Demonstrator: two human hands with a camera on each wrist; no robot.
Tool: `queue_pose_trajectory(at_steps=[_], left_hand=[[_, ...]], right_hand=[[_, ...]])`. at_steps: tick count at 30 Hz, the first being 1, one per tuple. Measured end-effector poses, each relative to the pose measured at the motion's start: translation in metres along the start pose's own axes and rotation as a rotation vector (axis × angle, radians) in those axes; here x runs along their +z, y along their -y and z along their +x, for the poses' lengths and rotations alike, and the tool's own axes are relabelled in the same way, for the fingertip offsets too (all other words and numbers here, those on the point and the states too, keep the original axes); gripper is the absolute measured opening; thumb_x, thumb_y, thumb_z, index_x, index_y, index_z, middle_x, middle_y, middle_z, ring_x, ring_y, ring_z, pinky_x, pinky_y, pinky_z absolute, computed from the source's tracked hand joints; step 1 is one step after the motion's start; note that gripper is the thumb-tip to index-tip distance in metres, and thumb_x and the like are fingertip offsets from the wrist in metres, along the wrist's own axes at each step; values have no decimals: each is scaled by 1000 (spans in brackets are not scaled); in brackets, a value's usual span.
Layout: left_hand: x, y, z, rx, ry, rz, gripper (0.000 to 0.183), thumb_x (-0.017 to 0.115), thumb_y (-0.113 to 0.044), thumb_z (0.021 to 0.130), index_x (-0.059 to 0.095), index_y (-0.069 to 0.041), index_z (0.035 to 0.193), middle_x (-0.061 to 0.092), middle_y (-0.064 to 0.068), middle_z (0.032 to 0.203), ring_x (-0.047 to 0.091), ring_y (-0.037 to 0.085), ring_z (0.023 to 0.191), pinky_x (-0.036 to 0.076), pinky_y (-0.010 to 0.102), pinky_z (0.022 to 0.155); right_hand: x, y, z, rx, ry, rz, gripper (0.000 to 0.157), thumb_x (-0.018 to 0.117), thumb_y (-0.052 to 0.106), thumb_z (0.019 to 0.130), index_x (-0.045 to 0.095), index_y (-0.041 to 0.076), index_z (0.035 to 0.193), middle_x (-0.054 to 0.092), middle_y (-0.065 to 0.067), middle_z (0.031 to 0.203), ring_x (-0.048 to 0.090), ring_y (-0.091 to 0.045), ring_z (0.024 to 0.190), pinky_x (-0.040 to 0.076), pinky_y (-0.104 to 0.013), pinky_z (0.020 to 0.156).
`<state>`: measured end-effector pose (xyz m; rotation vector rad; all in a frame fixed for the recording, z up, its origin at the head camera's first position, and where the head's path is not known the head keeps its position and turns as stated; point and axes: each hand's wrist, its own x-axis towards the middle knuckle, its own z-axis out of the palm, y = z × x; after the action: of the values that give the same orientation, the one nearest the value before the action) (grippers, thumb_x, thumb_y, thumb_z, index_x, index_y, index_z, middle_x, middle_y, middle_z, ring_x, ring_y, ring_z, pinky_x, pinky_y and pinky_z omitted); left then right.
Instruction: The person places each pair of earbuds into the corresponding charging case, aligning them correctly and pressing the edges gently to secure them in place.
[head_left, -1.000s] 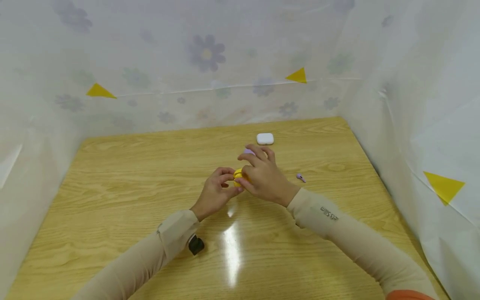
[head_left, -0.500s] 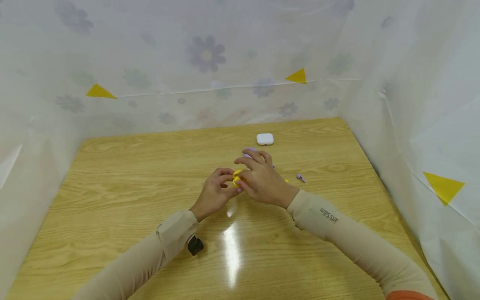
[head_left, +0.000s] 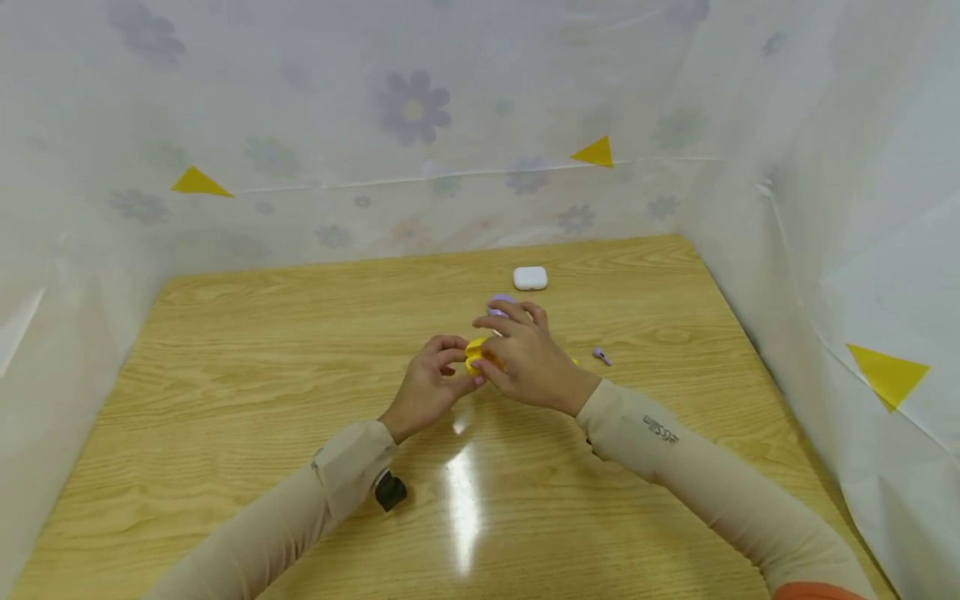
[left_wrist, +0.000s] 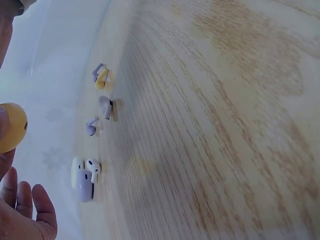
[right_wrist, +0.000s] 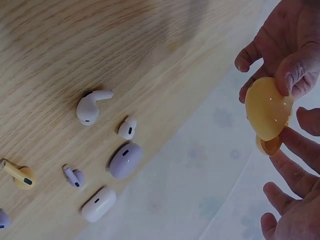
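Between the two hands is a small yellow earbud case (head_left: 473,357), raised off the table with its lid apart from its base. My left hand (head_left: 427,385) pinches it from the left with thumb and fingers. From the right my right hand (head_left: 534,360) grips it by thumb and index finger, its other fingers spread. In the right wrist view the smooth yellow case (right_wrist: 265,107) faces me, with fingertips at its lower part. Whether an earbud is inside or between the fingertips, I cannot tell. A loose yellow earbud (right_wrist: 22,179) lies on the table.
Beyond the hands stand a white earbud case (head_left: 530,278) and a purple one (right_wrist: 125,161). Two white earbuds, one large (right_wrist: 88,109) and one smaller (right_wrist: 128,129), lie nearby. A purple earbud (head_left: 602,357) is right of the hands, another purple earbud (right_wrist: 75,177) near the cases.
The right hand has shifted slightly, uncovering more of the purple case and a bit of yellow beside its wrist. The yellow case has turned a little, its gap looking wider.
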<state>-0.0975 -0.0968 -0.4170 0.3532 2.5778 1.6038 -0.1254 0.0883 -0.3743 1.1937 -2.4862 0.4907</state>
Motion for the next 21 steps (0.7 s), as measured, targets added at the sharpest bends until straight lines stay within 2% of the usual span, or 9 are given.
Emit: queue_pose_trajectory(at_steps=[5, 9, 12, 17, 21], left_hand=[[1, -1, 0, 25, 5, 2, 26, 75, -19, 82, 71, -5, 104, 55, 7, 126, 52, 25, 118, 49, 46, 91], [2, -1, 1, 19, 12, 2, 25, 75, -19, 82, 71, -5, 103, 55, 8, 126, 52, 25, 119, 49, 46, 92], [3, 0, 1, 3, 11, -2, 25, 75, -18, 82, 71, -4, 102, 55, 7, 126, 52, 25, 118, 49, 44, 91], [4, -1, 3, -10, 1, -4, 24, 75, -17, 82, 71, -4, 102, 56, 6, 124, 53, 24, 114, 49, 41, 89], [3, -1, 3, -18, -7, 0, 26, 75, -17, 82, 71, -4, 103, 56, 6, 124, 53, 23, 113, 50, 41, 89]], right_hand=[[-1, 0, -1, -16, 2, -14, 7, 72, 18, 84, 74, 14, 79, 67, -6, 119, 49, -32, 127, 33, -56, 101], [-2, 0, -2, -23, 5, -14, 7, 71, 20, 85, 74, 14, 81, 67, -6, 119, 50, -32, 126, 34, -56, 100], [-6, -3, -4, -23, -29, 23, 9, 72, 21, 85, 73, 12, 83, 66, -8, 118, 51, -33, 125, 34, -57, 100], [-16, -18, -6, 63, -136, 116, 9, 72, 17, 84, 70, 8, 87, 66, -13, 118, 52, -37, 123, 32, -59, 100], [-23, -38, -8, 170, -176, 148, 9, 70, 11, 85, 70, 5, 91, 67, -16, 118, 52, -38, 123, 31, -60, 101]])
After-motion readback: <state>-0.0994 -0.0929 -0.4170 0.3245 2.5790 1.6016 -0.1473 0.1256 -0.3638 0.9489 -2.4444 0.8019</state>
